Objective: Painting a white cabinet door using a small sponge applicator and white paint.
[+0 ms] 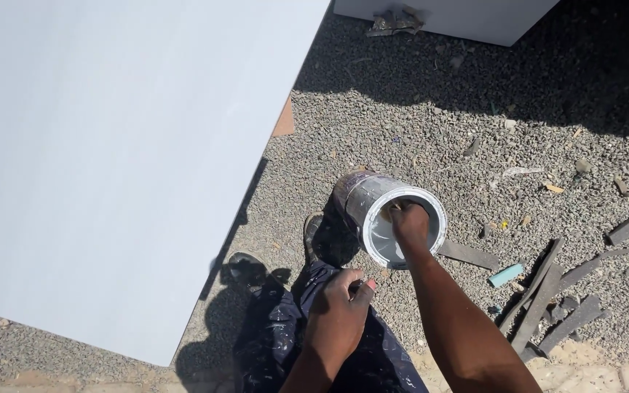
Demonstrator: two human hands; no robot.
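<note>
Head view: big white panel (111, 160) far left. Left hand (340, 306) over paint-spattered trousers (293, 349), fingers curled shut, holding nothing visible. Paint can (373, 211) tilted on gravel (438, 116) just beyond. Right hand (409, 222) inside can's mouth; its fingers hidden, cannot tell. Wood strips (547, 291) lie right.

Large panel (111, 160), upper left of frame: flat pale blue-white, no pattern. Paint can (373, 207), centre: silvery grey outside, white-coated inside, white-smeared rim. Trousers (285, 342), bottom centre: dark navy, speckled with pale paint flecks. Shoe (313, 231): dark, paint-spattered. Gravel ground (431, 124): grey, mottled. Wood strips (547, 291), lower right: weathered grey-brown. Small tube (506, 275) beside strips: turquoise. Paving (598, 367), bottom right corner: sandy tan.
</note>
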